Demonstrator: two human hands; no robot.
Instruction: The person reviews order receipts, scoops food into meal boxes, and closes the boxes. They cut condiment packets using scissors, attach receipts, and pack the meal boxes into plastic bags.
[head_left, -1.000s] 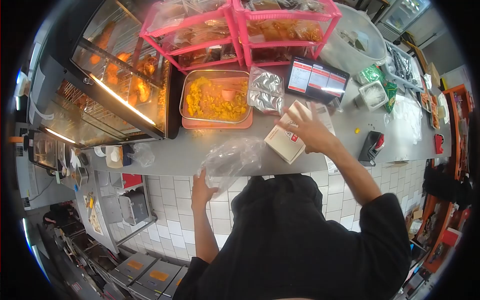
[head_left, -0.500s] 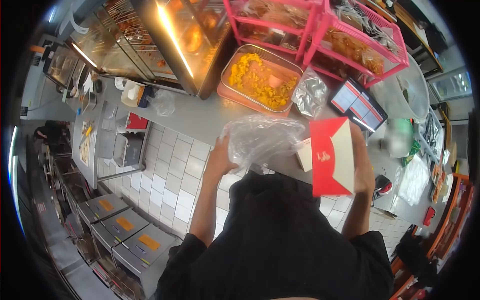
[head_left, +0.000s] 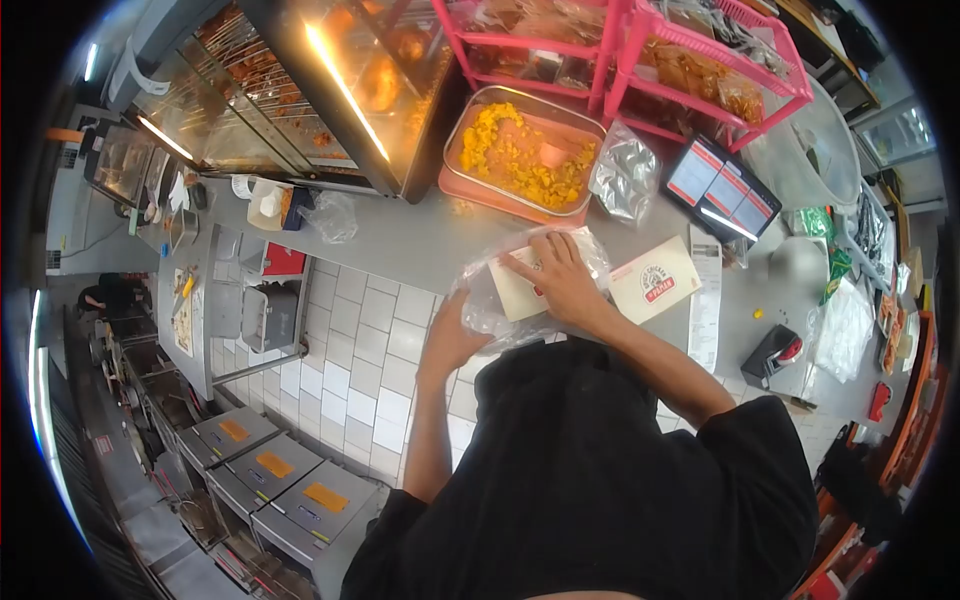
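Note:
A clear plastic bag (head_left: 478, 292) lies spread at the counter's near edge, with my left hand (head_left: 452, 338) closed on its left side. Inside the bag's opening is a cream food box (head_left: 515, 293). My right hand (head_left: 565, 278) grips this box from above, thumb and fingers over its top; part of the box is hidden under the hand. Just right of it, a second cream food box (head_left: 655, 283) with a round red-and-black logo rests on the counter, apart from my fingers.
Beyond the bag stands a metal tray (head_left: 525, 150) of yellow food pieces. Foil (head_left: 626, 178), a tablet (head_left: 720, 190) and a long paper slip (head_left: 705, 305) lie to the right. Pink racks (head_left: 700, 75) and a lit glass warmer (head_left: 345, 90) line the back.
My right hand has brought the red-and-cream box leftward and down into the plastic bag. The second box, partly hidden before, now shows its logo top. My left hand stays at the bag.

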